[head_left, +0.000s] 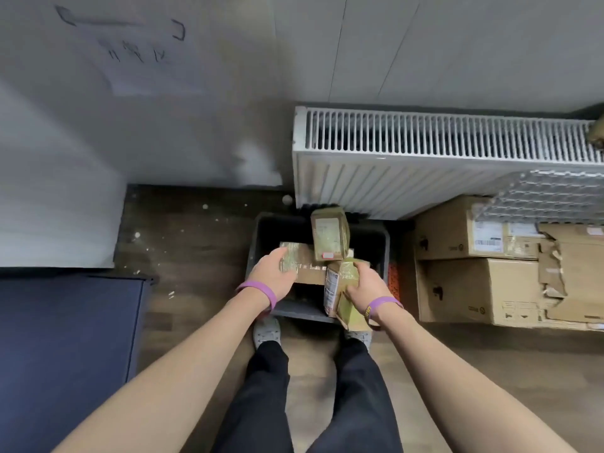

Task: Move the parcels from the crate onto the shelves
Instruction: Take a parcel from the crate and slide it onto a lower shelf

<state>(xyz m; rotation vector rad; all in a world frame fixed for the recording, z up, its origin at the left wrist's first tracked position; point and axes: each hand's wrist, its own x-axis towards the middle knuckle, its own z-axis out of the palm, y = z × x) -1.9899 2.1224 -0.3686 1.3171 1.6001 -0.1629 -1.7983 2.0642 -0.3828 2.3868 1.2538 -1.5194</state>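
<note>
Right hand (363, 284) around parcel (349, 310) at crate (261, 233)

1. A white ribbed radiator (425, 165) runs along the grey wall (457, 44) in the upper right of the frame.
2. Two cardboard boxes, one (451, 230) above the other (474, 289), sit at the right edge, the torn side of one facing right.
3. A clear honeycomb-patterned sheet (555, 197) overlaps the upper box.
4. The dark wood floor (196, 237) is speckled with white flecks.
5. A dark blue panel (65, 338) fills the lower left.
6. Blurred scribbles (130, 44) mark the wall at the upper left.
</note>
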